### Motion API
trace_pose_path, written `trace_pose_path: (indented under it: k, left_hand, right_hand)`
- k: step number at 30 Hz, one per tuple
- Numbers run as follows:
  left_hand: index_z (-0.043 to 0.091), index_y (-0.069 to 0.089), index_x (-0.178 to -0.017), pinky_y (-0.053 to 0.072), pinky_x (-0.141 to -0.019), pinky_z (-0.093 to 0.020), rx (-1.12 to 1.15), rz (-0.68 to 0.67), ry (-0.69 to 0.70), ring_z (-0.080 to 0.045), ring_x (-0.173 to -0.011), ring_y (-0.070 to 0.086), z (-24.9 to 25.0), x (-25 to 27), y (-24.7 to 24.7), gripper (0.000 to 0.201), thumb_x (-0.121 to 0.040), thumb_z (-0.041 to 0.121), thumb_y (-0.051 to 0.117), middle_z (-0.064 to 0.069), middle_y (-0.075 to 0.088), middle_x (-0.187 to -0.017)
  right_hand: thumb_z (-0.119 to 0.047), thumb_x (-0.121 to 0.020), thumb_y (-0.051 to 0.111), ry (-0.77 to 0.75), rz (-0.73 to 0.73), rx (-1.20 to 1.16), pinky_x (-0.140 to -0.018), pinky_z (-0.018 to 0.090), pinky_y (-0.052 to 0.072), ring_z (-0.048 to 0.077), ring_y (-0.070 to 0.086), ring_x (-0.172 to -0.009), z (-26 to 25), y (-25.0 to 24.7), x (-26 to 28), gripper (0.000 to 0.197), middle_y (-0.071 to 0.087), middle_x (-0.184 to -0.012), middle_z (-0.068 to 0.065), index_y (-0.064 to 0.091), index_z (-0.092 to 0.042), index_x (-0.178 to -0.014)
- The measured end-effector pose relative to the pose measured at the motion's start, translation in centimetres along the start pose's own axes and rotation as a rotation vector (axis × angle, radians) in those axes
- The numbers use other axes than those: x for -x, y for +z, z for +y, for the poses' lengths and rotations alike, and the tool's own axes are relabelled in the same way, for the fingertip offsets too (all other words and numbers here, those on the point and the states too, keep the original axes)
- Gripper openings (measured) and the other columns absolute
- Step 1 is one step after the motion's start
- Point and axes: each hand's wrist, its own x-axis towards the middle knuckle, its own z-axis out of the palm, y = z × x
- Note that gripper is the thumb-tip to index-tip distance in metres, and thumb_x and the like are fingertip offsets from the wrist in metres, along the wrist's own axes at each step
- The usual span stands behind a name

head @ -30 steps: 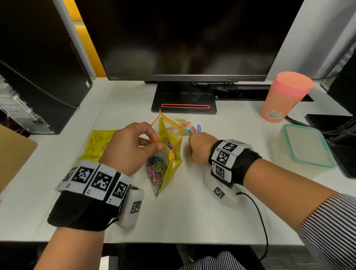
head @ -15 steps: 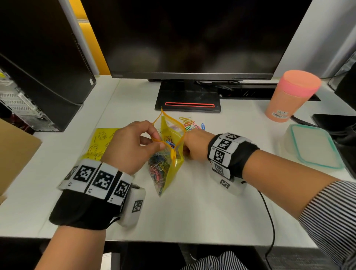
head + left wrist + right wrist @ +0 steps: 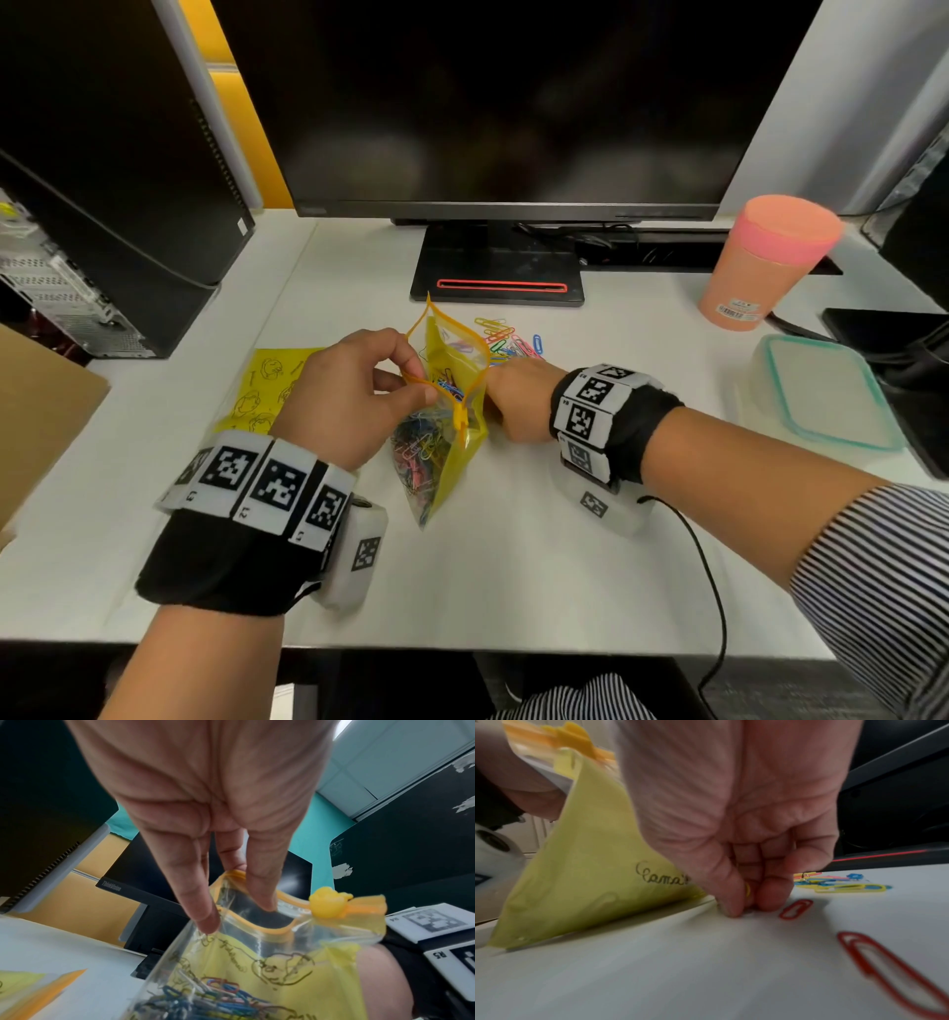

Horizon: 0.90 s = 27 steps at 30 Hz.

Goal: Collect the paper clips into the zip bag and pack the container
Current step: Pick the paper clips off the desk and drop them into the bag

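A yellow zip bag (image 3: 452,411) stands open on the white desk, with many coloured paper clips inside (image 3: 205,1000). My left hand (image 3: 354,395) pinches the near side of its orange rim (image 3: 259,896) and holds the mouth open. The yellow slider (image 3: 327,903) sits at the rim's right end. My right hand (image 3: 518,401) is down on the desk just right of the bag, fingers curled. Its thumb and fingertips (image 3: 770,898) pinch a yellow paper clip (image 3: 747,890). Loose clips (image 3: 506,336) lie behind this hand, and two red clips (image 3: 795,908) lie beside it.
A lidded clear container (image 3: 821,395) with a teal rim sits at the right, with a pink tumbler (image 3: 765,262) behind it. The monitor stand (image 3: 498,277) is at the back. A flat yellow bag (image 3: 262,385) lies left, near a computer tower (image 3: 102,180). A black cable (image 3: 714,591) trails off the front edge.
My right hand has slid a little left, closer to the bag, and stays low on the desk. The left hand keeps the bag's mouth open as before.
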Motion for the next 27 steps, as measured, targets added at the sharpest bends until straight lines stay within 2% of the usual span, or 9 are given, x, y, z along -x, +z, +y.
trace_pose_path:
  k: [5, 8, 10, 13, 16, 19, 23, 25, 27]
  left_hand:
    - [0.020, 0.062, -0.076, 0.046, -0.071, -0.020, -0.005, -0.005, -0.002, -0.003, -0.080, 0.065, 0.1, 0.1, 0.0, 0.014, -0.073, 0.022, 0.076, 0.013, 0.057, -0.101]
    - [0.019, 0.062, -0.078, 0.046, -0.068, -0.016, -0.010, -0.010, 0.006, -0.002, -0.080, 0.065, 0.1, 0.0, 0.1, 0.014, -0.074, 0.021, 0.075, 0.013, 0.057, -0.101]
    - [0.018, 0.062, -0.078, 0.046, -0.067, -0.016, -0.016, -0.016, 0.010, -0.003, -0.080, 0.065, 0.3, -0.2, 0.3, 0.013, -0.074, 0.021, 0.075, 0.011, 0.057, -0.103]
    - [0.018, 0.063, -0.076, 0.046, -0.068, -0.019, -0.021, -0.018, 0.022, -0.005, -0.077, 0.066, 0.6, -0.5, 0.7, 0.013, -0.073, 0.020, 0.075, 0.008, 0.060, -0.103]
    - [0.019, 0.062, -0.075, 0.048, -0.070, -0.022, -0.007, -0.017, 0.027, -0.006, -0.076, 0.066, 0.7, -0.5, 0.8, 0.013, -0.073, 0.019, 0.076, 0.009, 0.059, -0.100]
    - [0.019, 0.062, -0.075, 0.047, -0.068, -0.017, 0.012, -0.018, 0.020, -0.004, -0.076, 0.066, 0.4, -0.4, 0.6, 0.013, -0.074, 0.019, 0.075, 0.018, 0.057, -0.093]
    - [0.020, 0.062, -0.075, 0.044, -0.065, -0.016, 0.020, -0.030, 0.019, -0.004, -0.076, 0.066, 0.1, -0.5, 0.5, 0.014, -0.073, 0.019, 0.076, 0.023, 0.055, -0.090]
    - [0.020, 0.062, -0.075, 0.044, -0.065, -0.016, 0.021, -0.034, 0.021, -0.005, -0.076, 0.067, 0.1, -0.6, 0.5, 0.014, -0.073, 0.020, 0.076, 0.024, 0.055, -0.091]
    - [0.021, 0.062, -0.074, 0.043, -0.064, -0.015, 0.016, -0.032, 0.022, -0.004, -0.075, 0.066, 0.1, -0.6, 0.6, 0.014, -0.073, 0.020, 0.076, 0.025, 0.054, -0.091]
  right_hand:
    - [-0.007, -0.083, 0.055, 0.063, 0.100, -0.079, -0.073, 0.028, 0.042, 0.030, 0.060, -0.099, 0.8, -0.3, 0.3, 0.025, 0.064, -0.106, 0.010, 0.058, -0.011, -0.107]
    - [-0.009, -0.076, 0.066, 0.169, 0.443, -0.311, -0.072, 0.023, 0.043, 0.021, 0.061, -0.083, 1.7, -3.3, 0.9, 0.013, 0.060, -0.075, -0.006, 0.064, -0.018, -0.086]
    - [-0.009, -0.073, 0.072, 0.119, 0.588, -0.500, -0.073, 0.021, 0.047, 0.012, 0.058, -0.070, 1.5, -5.6, 1.6, 0.013, 0.056, -0.061, -0.012, 0.066, -0.020, -0.075]
    - [-0.009, -0.074, 0.074, -0.028, 0.492, -0.593, -0.063, 0.007, 0.046, -0.004, 0.057, -0.055, 0.2, -6.9, 1.9, 0.011, 0.061, -0.061, -0.012, 0.072, -0.017, -0.081]
    - [-0.013, -0.079, 0.070, -0.049, 0.499, -0.545, -0.057, -0.004, 0.039, -0.016, 0.052, -0.053, 0.8, -5.6, 1.5, 0.017, 0.066, -0.077, -0.009, 0.073, -0.019, -0.094]
    - [-0.007, -0.080, 0.065, -0.005, 0.421, -0.346, -0.070, 0.008, 0.042, -0.006, 0.048, -0.063, 3.3, -4.2, 2.7, 0.027, 0.070, -0.102, 0.001, 0.070, -0.016, -0.106]
    - [-0.023, -0.073, 0.075, 0.047, -0.092, -0.044, -0.091, 0.024, 0.040, 0.019, 0.053, -0.110, 5.0, -1.0, 4.3, 0.061, 0.055, -0.129, 0.000, 0.054, -0.026, -0.130]
    - [-0.024, -0.071, 0.075, 0.016, -0.118, -0.012, -0.093, 0.026, 0.040, 0.022, 0.050, -0.116, 4.9, -0.2, 4.4, 0.066, 0.052, -0.129, 0.001, 0.052, -0.026, -0.133]
    - [-0.021, -0.073, 0.073, -0.007, -0.065, -0.007, -0.084, 0.023, 0.038, 0.023, 0.053, -0.111, 5.0, -0.1, 3.9, 0.058, 0.057, -0.122, 0.003, 0.057, -0.023, -0.129]
